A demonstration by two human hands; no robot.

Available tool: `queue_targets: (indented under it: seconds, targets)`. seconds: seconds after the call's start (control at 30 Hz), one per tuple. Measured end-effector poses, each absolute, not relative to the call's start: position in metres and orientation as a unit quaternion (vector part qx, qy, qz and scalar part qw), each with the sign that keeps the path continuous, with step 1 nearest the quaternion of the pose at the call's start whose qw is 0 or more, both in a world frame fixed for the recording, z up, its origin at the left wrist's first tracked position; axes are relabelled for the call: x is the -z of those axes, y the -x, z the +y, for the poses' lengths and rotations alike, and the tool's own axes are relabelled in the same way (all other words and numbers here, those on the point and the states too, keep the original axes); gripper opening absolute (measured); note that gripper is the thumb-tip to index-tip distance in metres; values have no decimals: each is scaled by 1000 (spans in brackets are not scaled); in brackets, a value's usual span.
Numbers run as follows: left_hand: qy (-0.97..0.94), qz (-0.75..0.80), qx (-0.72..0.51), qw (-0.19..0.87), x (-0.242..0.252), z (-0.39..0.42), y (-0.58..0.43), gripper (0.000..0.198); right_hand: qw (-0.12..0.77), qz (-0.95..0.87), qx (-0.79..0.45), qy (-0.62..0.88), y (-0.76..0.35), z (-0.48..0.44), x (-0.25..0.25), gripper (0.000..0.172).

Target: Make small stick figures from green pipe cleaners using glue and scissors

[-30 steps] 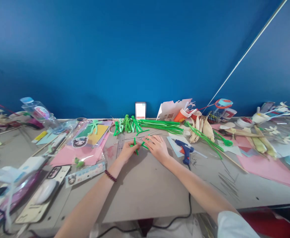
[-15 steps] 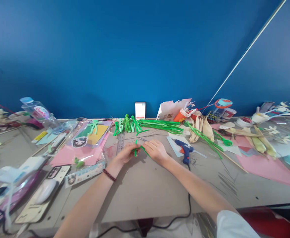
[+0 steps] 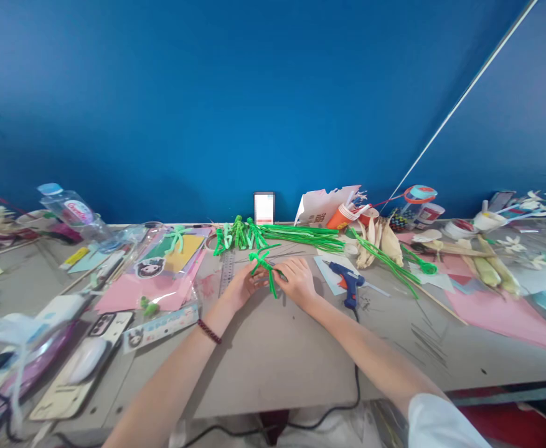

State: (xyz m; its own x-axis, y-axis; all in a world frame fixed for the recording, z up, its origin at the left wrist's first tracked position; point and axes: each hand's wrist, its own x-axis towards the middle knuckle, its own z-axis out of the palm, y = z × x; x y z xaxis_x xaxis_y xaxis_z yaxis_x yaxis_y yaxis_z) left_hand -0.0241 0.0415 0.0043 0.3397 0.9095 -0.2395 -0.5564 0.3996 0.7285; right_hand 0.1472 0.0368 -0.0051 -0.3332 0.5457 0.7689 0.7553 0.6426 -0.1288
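Note:
Between my hands is a green pipe-cleaner figure [image 3: 264,264], with thin limbs spreading out and one end hanging down. My left hand [image 3: 243,285] pinches it from the left side, fingers curled. From the right, my right hand [image 3: 297,281] has its fingers closed on the figure's other side. Several finished-looking green pipe-cleaner figures [image 3: 239,234] stand in a row at the back, beside a bundle of long green pipe cleaners [image 3: 305,236]. Just behind my left hand lies a metal ruler [image 3: 226,269].
A blue glue gun [image 3: 350,281] lies to the right, its cord running off the front edge. Left are pink sheets [image 3: 127,287], a plastic bag and a phone [image 3: 74,373] with a white mouse on it. A lit phone [image 3: 264,208] leans against the blue wall.
The green figure has been turned and raised between my hands, so more of its limbs show. My left hand has shifted slightly, its fingers less tightly bunched.

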Motion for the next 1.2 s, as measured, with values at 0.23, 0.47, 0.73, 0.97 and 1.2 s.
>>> queue_targets:
  seconds: [0.23, 0.47, 0.73, 0.97, 1.2]
  targets:
    - [-323, 383, -507, 702, 6, 38, 12, 25, 427, -798, 28, 425, -144, 37, 14, 17]
    - [-269, 364, -563, 691, 14, 45, 18, 20, 425, -800, -56, 421, -144, 41, 21, 26]
    - [-308, 353, -582, 664, 14, 43, 16, 15, 449, -785, -72, 421, -142, 42, 28, 30]
    - [-380, 396, -587, 595, 15, 52, 27, 19, 388, -805, -139, 427, -141, 40, 9, 23]
    - [-350, 363, -593, 627, 19, 63, 41, 20, 303, -819, -168, 457, -154, 55, -36, 24]
